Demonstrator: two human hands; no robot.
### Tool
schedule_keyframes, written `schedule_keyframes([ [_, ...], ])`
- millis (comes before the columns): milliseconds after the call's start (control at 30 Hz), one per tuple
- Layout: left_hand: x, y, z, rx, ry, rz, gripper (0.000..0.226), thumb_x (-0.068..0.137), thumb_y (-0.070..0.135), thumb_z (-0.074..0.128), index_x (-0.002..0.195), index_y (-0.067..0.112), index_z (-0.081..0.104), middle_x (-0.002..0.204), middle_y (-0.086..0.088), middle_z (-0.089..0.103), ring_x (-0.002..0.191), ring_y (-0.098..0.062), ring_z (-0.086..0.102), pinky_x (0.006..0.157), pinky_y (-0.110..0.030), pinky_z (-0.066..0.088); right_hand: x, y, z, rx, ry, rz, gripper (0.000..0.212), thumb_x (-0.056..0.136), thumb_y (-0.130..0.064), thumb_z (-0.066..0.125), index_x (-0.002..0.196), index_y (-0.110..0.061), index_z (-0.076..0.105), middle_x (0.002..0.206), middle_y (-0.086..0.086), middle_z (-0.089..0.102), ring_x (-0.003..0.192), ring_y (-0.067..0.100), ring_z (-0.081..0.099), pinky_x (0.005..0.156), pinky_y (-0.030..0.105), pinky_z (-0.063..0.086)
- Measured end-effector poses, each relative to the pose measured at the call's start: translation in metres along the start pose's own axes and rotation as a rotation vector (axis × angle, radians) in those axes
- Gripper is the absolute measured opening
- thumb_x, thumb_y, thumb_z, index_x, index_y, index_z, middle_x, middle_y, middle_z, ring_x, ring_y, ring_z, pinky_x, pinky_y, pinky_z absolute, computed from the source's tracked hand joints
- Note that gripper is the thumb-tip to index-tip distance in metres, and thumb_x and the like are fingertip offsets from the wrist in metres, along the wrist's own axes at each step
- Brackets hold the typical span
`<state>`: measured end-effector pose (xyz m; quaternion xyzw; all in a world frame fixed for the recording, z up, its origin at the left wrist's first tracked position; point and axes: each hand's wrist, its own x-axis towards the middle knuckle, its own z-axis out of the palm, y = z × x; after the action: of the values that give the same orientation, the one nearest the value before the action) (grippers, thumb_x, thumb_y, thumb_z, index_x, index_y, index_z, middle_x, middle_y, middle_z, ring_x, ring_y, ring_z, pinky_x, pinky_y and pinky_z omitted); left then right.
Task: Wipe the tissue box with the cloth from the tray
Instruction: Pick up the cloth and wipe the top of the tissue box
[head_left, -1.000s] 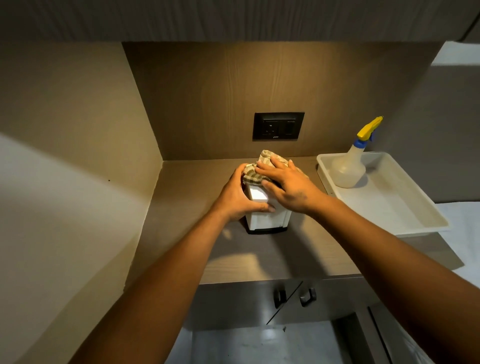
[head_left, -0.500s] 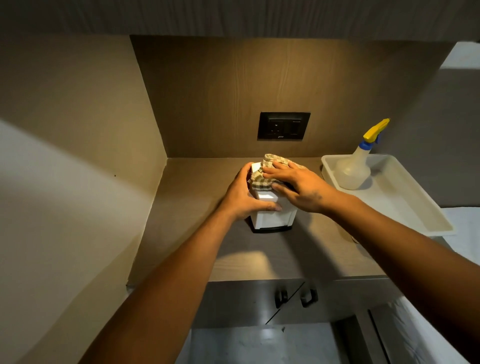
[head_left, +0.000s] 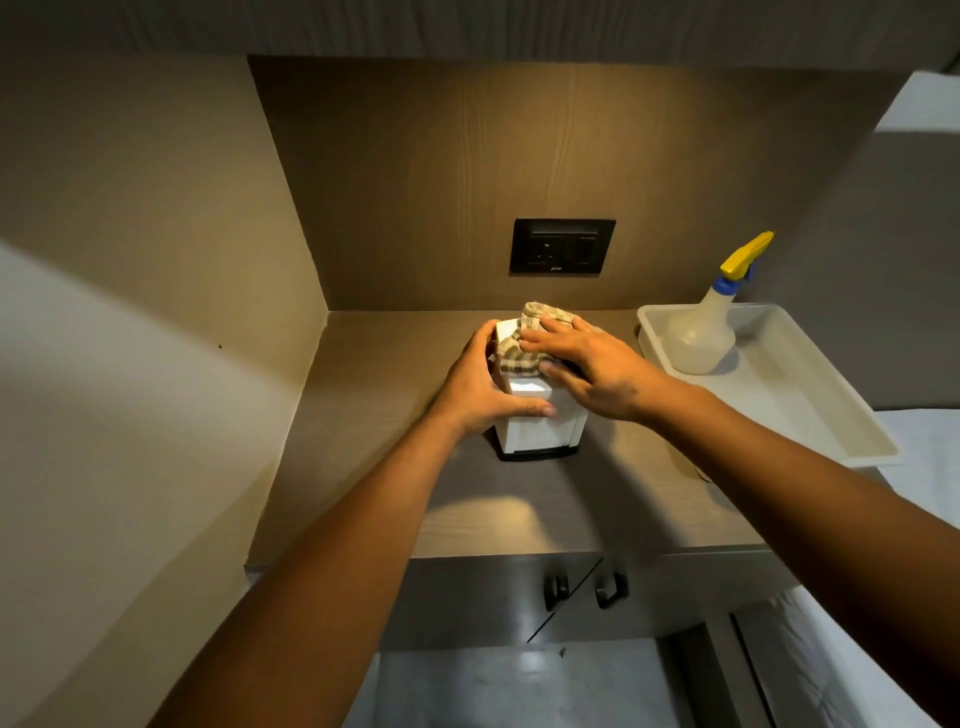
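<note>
Right now the tissue box (head_left: 537, 423) stands upright on the brown counter (head_left: 519, 499), well left of the white tray (head_left: 810, 415). The left hand (head_left: 480, 387) wraps its near left corner, thumb across the front face, fingers closed around the side. The right hand (head_left: 597, 364) lies flat with fingers spread, pressing the checked cloth (head_left: 524, 338) onto the box's top rather than pinching it. To wipe well, the bracing hand should probably hold firm so the light box does not slide or tip, while the cloth sweeps across the top and then down each face. Behind the box a dark wall socket (head_left: 562, 247) sits in the wood-grain panel. A spray bottle (head_left: 709, 325) stands in the tray's far end; cabinet handles (head_left: 584, 590) show below the counter edge.
</note>
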<state>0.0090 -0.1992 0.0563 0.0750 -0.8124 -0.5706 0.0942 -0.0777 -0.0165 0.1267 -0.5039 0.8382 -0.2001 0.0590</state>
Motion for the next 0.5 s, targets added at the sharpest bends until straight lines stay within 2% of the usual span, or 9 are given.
schedule_keyframes([
  [100,0.001,0.001,0.0,-0.032,-0.005,-0.01,0.126,0.039,0.044,0.106,0.143,0.043,0.035,0.14,0.014,0.055,0.13,-0.005,0.054,0.103,-0.031,0.054,-0.027,0.009,-0.002,0.046,0.003,-0.038,0.042,0.101,-0.032,0.047,0.143,-0.032,0.048,0.154,-0.015,0.035,0.147,0.006,0.014,0.119,0.038,0.012],
  [200,0.001,0.004,0.0,-0.015,0.006,-0.007,0.127,0.038,0.046,0.106,0.144,0.035,0.038,0.141,0.01,0.057,0.129,-0.009,0.056,0.104,-0.038,0.055,-0.023,0.014,-0.007,0.044,-0.008,0.006,0.042,0.102,-0.031,0.047,0.144,-0.032,0.048,0.156,-0.01,0.036,0.149,0.014,0.017,0.118,0.043,0.018],
  [367,0.001,0.005,-0.001,0.029,0.014,0.002,0.121,0.04,0.045,0.106,0.143,0.033,0.042,0.135,0.013,0.06,0.122,-0.004,0.058,0.101,-0.036,0.056,0.019,0.005,-0.009,0.033,-0.017,0.182,0.044,0.103,-0.032,0.045,0.146,-0.03,0.043,0.161,-0.001,0.03,0.149,0.029,0.021,0.119,0.054,0.021],
  [500,0.0,0.006,-0.003,0.041,0.01,-0.01,0.121,0.04,0.049,0.105,0.141,0.037,0.04,0.133,0.017,0.059,0.122,0.002,0.057,0.098,-0.029,0.054,0.015,-0.001,-0.002,0.086,0.044,0.161,0.042,0.102,-0.029,0.046,0.144,-0.027,0.046,0.159,-0.003,0.033,0.15,0.024,0.016,0.119,0.048,0.012],
])
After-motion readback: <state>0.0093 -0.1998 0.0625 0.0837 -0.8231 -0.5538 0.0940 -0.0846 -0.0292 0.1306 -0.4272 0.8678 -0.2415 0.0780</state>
